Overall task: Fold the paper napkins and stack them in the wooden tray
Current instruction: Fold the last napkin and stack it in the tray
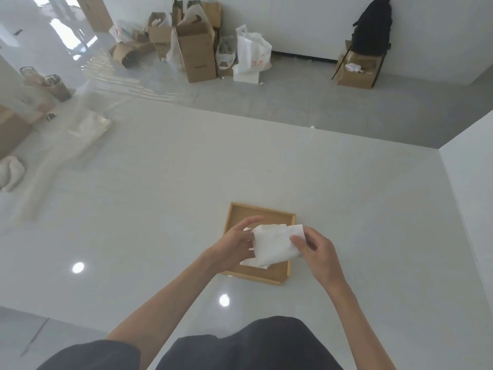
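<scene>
A shallow wooden tray (262, 210) lies on the glossy white table (160, 198), right of centre. Above it I hold a white paper napkin (274, 244), partly folded, with loose edges hanging at its lower left. My left hand (234, 244) grips the napkin's left side, fingers curled behind it. My right hand (316, 249) pinches the right edge, thumb on top. The napkin hides most of the tray's floor, so I cannot tell whether other napkins lie inside.
A white wall section (469, 182) borders the table on the right. On the floor beyond the far edge stand cardboard boxes (197, 49), paper bags, a white bag (252, 54) and a black backpack (372, 25) on a box. My dark-clothed knees are at the near edge.
</scene>
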`<state>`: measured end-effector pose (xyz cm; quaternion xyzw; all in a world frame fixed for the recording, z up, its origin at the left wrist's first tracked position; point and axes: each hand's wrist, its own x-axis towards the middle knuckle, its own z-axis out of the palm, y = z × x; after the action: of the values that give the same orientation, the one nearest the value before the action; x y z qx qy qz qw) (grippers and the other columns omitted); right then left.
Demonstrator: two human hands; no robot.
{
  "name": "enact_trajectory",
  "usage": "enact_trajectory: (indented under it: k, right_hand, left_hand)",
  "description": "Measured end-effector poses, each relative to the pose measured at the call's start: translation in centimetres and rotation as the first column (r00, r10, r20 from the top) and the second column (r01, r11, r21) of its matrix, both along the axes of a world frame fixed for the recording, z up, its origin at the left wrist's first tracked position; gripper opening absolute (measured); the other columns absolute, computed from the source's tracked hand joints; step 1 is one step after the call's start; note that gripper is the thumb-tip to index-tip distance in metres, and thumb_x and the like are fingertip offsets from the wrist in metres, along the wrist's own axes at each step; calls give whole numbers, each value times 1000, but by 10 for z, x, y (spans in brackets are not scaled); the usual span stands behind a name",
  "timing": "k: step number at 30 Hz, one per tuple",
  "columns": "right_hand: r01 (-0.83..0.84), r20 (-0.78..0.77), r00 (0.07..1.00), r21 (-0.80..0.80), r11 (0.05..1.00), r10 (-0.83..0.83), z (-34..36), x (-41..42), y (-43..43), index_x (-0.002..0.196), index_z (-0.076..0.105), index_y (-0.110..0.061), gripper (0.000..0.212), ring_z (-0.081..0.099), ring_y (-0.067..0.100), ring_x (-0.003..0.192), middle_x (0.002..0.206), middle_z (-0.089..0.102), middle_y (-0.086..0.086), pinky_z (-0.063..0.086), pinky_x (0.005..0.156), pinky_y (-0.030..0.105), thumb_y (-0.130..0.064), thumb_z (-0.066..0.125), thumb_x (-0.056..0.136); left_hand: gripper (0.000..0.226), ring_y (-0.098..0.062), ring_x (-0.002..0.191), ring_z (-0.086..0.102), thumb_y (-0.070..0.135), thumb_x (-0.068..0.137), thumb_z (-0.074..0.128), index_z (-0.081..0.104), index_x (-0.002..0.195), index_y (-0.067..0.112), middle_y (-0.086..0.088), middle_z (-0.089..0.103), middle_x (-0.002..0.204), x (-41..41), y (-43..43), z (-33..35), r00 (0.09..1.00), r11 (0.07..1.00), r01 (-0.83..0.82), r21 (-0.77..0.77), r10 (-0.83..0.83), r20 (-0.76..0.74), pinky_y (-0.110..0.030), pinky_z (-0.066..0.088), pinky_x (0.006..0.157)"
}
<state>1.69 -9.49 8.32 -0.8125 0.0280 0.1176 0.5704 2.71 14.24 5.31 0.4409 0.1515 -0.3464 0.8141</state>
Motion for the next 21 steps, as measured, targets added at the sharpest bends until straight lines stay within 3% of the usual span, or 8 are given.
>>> enact_trajectory:
  k: [4, 9, 13, 17, 21]
  right_hand:
    - [35, -18, 999, 44, 998, -34, -3, -2, -7, 106, 71, -24, 11, 69, 10, 95, 97, 75, -9, 56, 75, 20, -28, 66, 97]
    - [46, -23, 999, 95, 994, -44, -4, -5, -11, 108, 71, -25, 14, 68, 5, 92, 99, 74, -11, 54, 71, 17, -30, 66, 96]
    - [104, -60, 994, 173, 980, -95, -2, -5, -9, 110, 71, -23, 23, 68, 2, 90, 100, 75, -9, 53, 68, 14, -36, 67, 92]
    - [102, -83, 993, 202, 974, -86, -2, -4, -7, 108, 71, -21, 17, 68, 2, 87, 98, 75, -7, 52, 68, 14, -32, 67, 95]
    - [45, -67, 997, 142, 989, -36, -2, -4, -5, 109, 70, -22, 19, 69, 11, 90, 99, 75, -4, 54, 67, 18, -35, 66, 95]
  left_hand:
    - [39, -28, 89, 67, 6, 92, 52, 65, 127, 20, -10, 68, 110, 3, -7, 6, 999, 998, -43, -52, 44, 6, -40, 59, 76]
    - [36, -25, 86, 64, 5, 90, 49, 71, 114, 18, -9, 63, 106, 3, -18, 13, 999, 1000, -6, -13, 7, 39, -39, 59, 76]
    - [28, -33, 97, 58, 27, 94, 53, 67, 115, 15, -15, 58, 118, 4, -22, 16, 1000, 999, -9, -48, 11, 29, -50, 52, 86]
    - [40, -35, 98, 59, 53, 101, 44, 62, 116, 21, -13, 62, 112, 5, -23, 20, 999, 1000, 22, -12, -21, 38, -50, 54, 84]
    - [38, -33, 105, 57, 48, 94, 62, 59, 121, 22, -13, 58, 119, 4, -23, 21, 993, 999, 17, 35, -21, 114, -47, 56, 81]
